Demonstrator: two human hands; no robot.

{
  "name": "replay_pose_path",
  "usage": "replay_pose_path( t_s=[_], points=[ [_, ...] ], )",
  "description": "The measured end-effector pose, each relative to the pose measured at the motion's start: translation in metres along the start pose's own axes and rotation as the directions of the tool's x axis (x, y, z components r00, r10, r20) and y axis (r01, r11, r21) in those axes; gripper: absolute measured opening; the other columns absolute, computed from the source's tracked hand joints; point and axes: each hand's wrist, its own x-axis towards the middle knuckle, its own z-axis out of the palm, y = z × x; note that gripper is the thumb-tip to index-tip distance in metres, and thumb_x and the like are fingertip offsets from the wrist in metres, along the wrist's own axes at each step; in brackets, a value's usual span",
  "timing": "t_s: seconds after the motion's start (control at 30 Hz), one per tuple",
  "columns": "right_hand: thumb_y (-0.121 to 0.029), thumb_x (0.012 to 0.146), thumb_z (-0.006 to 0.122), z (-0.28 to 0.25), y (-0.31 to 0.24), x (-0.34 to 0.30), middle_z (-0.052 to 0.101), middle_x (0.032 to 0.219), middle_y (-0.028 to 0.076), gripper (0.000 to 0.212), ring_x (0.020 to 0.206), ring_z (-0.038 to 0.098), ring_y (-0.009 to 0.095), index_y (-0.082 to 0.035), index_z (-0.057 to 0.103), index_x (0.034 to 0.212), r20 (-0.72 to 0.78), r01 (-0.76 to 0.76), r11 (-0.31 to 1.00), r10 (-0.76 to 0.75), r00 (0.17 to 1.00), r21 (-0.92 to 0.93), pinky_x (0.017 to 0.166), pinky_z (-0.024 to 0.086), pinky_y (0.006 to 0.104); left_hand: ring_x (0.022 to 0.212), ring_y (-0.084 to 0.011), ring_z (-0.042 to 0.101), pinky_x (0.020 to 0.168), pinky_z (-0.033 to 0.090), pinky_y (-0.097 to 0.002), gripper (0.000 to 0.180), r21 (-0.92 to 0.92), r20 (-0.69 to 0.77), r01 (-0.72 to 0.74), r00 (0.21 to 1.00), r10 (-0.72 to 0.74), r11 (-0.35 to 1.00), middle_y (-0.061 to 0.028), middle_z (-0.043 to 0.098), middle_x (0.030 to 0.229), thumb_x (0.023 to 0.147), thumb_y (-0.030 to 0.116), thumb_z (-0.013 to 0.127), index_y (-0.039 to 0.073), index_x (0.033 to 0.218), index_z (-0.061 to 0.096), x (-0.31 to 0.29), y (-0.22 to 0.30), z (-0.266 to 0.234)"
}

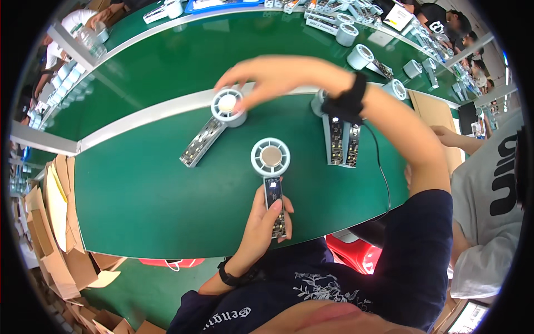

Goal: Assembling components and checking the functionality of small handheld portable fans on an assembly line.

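Note:
In my left hand (262,214) is a handheld fan body (270,158), its pale blue round head pointing away from me. A silver disc sits in the middle of that head, and a dark circuit board shows along the handle under my thumb. My right hand (267,78) reaches across to a second fan (227,104) lying tilted on the table. Its fingers are spread and slightly blurred, with the thumb overlapping the head's rim; whether it touches cannot be told. That head has a whitish centre, and its handle also bares a circuit board.
Two more fan bodies (342,139) lie side by side under my right wrist, where a black strap trails a cable (381,161). Beyond a pale rail (150,118), more fan parts (360,57) lie on green surface. Cardboard boxes (55,234) stand left; a co-worker (489,183) is at right.

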Motion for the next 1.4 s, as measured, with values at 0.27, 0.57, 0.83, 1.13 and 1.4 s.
replay_pose_path(
  t_s=[0.27,0.57,0.83,1.13,1.4],
  points=[
    [-0.024,0.067,0.068,-0.129,0.180,-0.178,0.061,0.107,0.018,0.057,0.098,0.058,0.029,0.001,0.052,0.116,-0.393,-0.812,0.441,0.718,0.575,-0.384,0.083,0.047,0.0361,0.050,-0.0130,0.053,0.039,0.035,-0.0219,0.051,0.024,-0.135,-0.134,0.981,0.136,0.991,-0.0084,0.050,0.089,0.098,0.026,0.036,0.007,0.142,0.018,-0.006,-0.003,0.005],
    [-0.021,0.065,0.075,-0.078,0.193,-0.191,0.064,0.099,0.018,0.051,0.093,0.061,0.034,-0.005,0.059,0.111,-0.380,-0.756,0.507,0.658,0.650,-0.414,0.082,0.046,0.0392,0.054,-0.0130,0.055,0.043,0.039,-0.0225,0.052,-0.012,-0.049,-0.229,0.972,0.228,0.973,-0.0087,0.050,0.090,0.098,0.023,0.037,0.010,0.142,0.012,-0.004,-0.005,-0.001],
    [-0.020,0.074,0.071,-0.067,0.043,-0.108,0.064,0.088,0.017,0.039,0.079,0.062,0.032,-0.007,0.060,0.109,-0.506,-0.522,0.664,0.243,0.828,-0.535,0.071,0.048,0.0372,0.055,-0.0132,0.056,0.045,0.042,-0.0230,0.052,-0.074,0.066,-0.263,0.961,0.268,0.962,-0.0100,0.051,0.091,0.098,0.016,0.038,0.010,0.141,0.008,-0.011,-0.005,0.000],
    [-0.017,0.073,0.071,0.042,-0.077,-0.042,0.066,0.078,0.008,0.026,0.079,0.065,0.029,-0.013,0.064,0.097,-0.162,-0.078,0.805,-0.023,0.987,-0.588,0.068,0.051,0.0380,0.050,-0.0157,0.054,0.046,0.045,-0.0250,0.057,0.025,0.192,-0.610,0.780,0.595,0.792,-0.0125,0.050,0.089,0.093,0.016,0.043,0.004,0.139,0.010,-0.017,-0.022,0.004],
    [-0.015,0.074,0.067,0.086,-0.067,-0.029,0.060,0.106,0.009,0.042,0.099,0.059,0.023,-0.013,0.056,0.115,-0.148,0.010,0.932,-0.068,0.987,-0.363,0.079,0.048,0.0340,0.052,-0.0149,0.054,0.048,0.046,-0.0243,0.053,0.011,0.078,-0.500,0.864,0.498,0.866,-0.0125,0.050,0.090,0.093,0.008,0.041,0.004,0.137,0.011,-0.019,-0.020,0.006]
  ],
)
